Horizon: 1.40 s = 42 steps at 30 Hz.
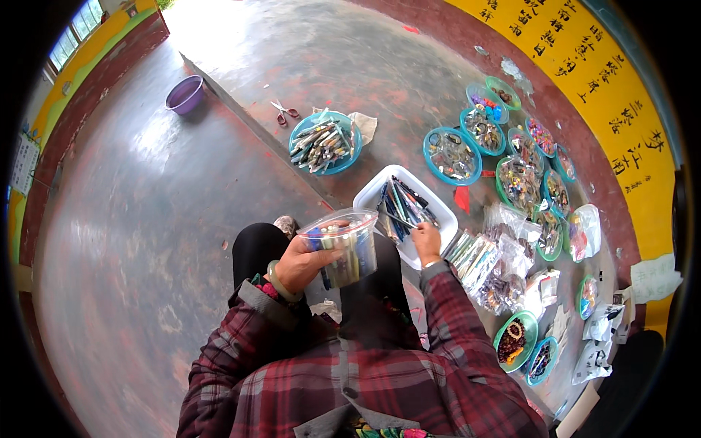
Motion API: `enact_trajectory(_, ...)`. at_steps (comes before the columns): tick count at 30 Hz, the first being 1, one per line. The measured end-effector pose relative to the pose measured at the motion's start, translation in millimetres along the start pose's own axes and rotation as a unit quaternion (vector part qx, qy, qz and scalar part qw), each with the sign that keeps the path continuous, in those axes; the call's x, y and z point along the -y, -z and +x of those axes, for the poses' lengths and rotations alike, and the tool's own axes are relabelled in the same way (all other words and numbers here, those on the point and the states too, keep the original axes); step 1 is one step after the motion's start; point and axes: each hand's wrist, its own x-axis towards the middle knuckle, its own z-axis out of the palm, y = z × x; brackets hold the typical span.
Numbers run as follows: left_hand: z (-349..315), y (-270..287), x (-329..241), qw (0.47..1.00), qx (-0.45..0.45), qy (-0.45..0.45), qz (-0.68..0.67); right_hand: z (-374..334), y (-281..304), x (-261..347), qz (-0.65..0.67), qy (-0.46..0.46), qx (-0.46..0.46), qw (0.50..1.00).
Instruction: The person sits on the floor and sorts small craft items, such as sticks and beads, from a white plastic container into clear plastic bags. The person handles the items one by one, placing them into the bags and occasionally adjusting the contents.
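My left hand (298, 267) is closed round the side of a clear zip bag (356, 257), held up over my lap. Several pens or similar sticks show through its plastic, and its mouth faces up. At the right, my right hand (426, 242) pinches a dark, slim pen (399, 220) that points left toward the bag's mouth. This hand is above the near edge of a white plastic tub (447, 213). Inside the tub lie several loose pens (409, 196), mostly dark and blue. The bag's far side hides part of my left fingers.
A blue basket (355, 155) heaped with pens stands ahead, beside red-handled scissors (283, 113). Baskets of small goods, including a blue one (429, 162), crowd the floor at right. Bagged pens (471, 255) lie near my right arm. A purple basin (184, 95) stands far left.
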Motion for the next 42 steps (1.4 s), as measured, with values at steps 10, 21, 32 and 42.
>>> enact_trajectory(10, 18, -17, 13, 0.998, 0.044, 0.002, 0.046, -44, 187, 128, 0.543, 0.042, -0.110, 0.831)
enact_trajectory(21, 23, -17, 18, 0.996, 0.081, -0.007, 0.036, -68, 220, 249, 0.484, 0.226, 0.061, 0.843)
enact_trajectory(32, 25, -10, 21, 0.994, 0.107, 0.005, 0.031, -53, 199, 277, 0.412, 0.219, 0.146, 0.872)
enact_trajectory(42, 25, -12, 22, 0.995, 0.101, -0.003, 0.029, -48, 190, 295, 0.360, 0.213, 0.218, 0.882)
